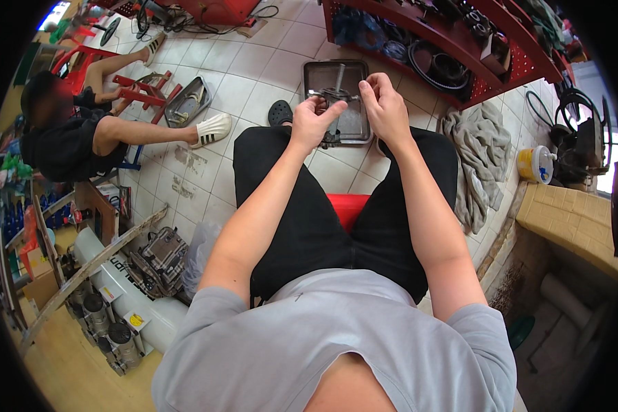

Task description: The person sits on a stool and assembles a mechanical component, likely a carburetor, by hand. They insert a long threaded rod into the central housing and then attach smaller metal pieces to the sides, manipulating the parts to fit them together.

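Note:
I sit on a red stool (347, 206) in black trousers, both arms stretched forward over my knees. My left hand (314, 122) and my right hand (386, 108) together grip a small dark metal part (333, 99) with a thin rod sticking out of it. They hold it just above a shallow grey metal tray (316, 72) that lies on the white floor tiles. A dark piece hangs below my left hand, over the tray's near edge; its shape is unclear.
Another person sits on the floor at the left (69, 137) beside a second metal tray (185, 99) and a red frame. Red shelving with belts and rings (460, 48) stands ahead right. A grey cloth (481, 151), a yellow tub (532, 165), a bag (161, 257).

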A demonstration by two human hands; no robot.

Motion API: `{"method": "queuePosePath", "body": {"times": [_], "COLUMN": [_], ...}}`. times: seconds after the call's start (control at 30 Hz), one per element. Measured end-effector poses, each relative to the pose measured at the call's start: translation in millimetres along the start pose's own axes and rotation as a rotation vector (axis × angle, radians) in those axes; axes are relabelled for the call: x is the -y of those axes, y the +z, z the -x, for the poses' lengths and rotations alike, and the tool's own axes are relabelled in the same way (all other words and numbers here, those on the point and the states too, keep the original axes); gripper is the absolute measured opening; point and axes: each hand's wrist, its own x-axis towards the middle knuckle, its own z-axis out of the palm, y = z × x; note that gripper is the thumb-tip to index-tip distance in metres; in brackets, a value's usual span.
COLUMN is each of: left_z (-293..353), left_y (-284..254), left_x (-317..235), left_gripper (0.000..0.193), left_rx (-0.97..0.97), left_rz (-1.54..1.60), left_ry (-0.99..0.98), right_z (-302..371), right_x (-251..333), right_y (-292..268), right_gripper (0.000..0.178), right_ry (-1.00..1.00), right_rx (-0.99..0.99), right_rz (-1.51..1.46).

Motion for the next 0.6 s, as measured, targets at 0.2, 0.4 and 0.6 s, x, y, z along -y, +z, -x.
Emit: {"method": "queuePosePath", "body": {"times": [0.2, 0.4, 0.6], "left_z": [8, 10, 8], "left_y": [4, 6, 2], "left_x": [-14, -23, -6], "left_gripper": [0.039, 0.041, 0.041], "left_rx": [0.077, 0.200, 0.203], "left_rz": [-0.633, -0.830, -0.802], "left_ry": [0.101, 0.233, 0.235], "right_z": [18, 12, 11], "right_x": [12, 5, 2], "right_y": [3, 0, 4], "right_gripper": [0.024, 0.012, 0.011], "right_ry": [-0.461, -0.383, -0.383], "right_rx": [0.136, 0.311, 0.297], "right_rz": [0.328, 0.503, 0.541]}}
